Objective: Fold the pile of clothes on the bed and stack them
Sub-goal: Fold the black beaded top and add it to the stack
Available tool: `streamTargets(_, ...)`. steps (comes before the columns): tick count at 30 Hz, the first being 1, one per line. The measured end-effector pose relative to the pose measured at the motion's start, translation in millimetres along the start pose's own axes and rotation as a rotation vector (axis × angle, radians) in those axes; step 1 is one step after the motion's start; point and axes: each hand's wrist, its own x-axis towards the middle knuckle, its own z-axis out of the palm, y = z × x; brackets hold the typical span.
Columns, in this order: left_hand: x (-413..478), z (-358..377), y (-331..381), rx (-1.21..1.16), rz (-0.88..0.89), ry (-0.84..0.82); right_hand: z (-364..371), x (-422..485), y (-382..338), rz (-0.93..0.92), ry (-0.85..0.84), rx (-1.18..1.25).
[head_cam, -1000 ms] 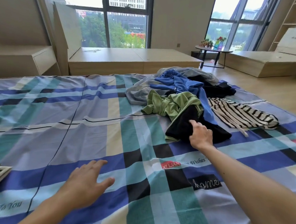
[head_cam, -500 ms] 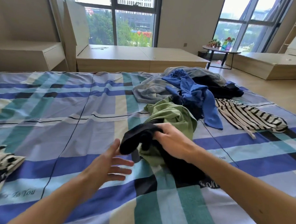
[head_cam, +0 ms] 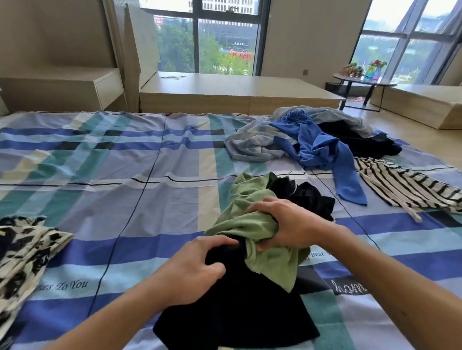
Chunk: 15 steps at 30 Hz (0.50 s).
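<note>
A black garment [head_cam: 240, 316] lies bunched on the plaid bed sheet [head_cam: 146, 206] right in front of me, with a green garment [head_cam: 250, 216] draped over its far end. My left hand [head_cam: 192, 270] grips the black cloth at its top edge. My right hand [head_cam: 288, 225] clutches the green cloth. Further back to the right sits the pile: a grey garment [head_cam: 255, 141], a blue garment [head_cam: 322, 148], more black cloth [head_cam: 362, 141] and a black-and-white striped piece [head_cam: 412, 189].
A black-and-cream patterned garment [head_cam: 17, 255] lies at the bed's left edge. Beyond the bed stand low wooden platforms [head_cam: 220, 92] under the windows, and a small round table [head_cam: 364, 79] with flowers at the right. Wooden floor [head_cam: 437, 142] runs along the bed's right side.
My right hand pulled the black and green garments out of the pile toward me. My left hand came off the sheet and took hold of the black cloth.
</note>
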Motion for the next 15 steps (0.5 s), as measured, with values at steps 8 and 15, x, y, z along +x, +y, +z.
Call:
streamTargets(8, 0.8, -12.1, 6.2, 0.113, 0.102, 0.051, -25.1, -8.3, 17.7, -0.012, 0.243, 0.518)
streamTargets(15, 6.1, -13.8, -18.7, 0.472, 0.042, 0.092, -57.9, -30.4, 98.0, 0.49, 1.256, 1.093)
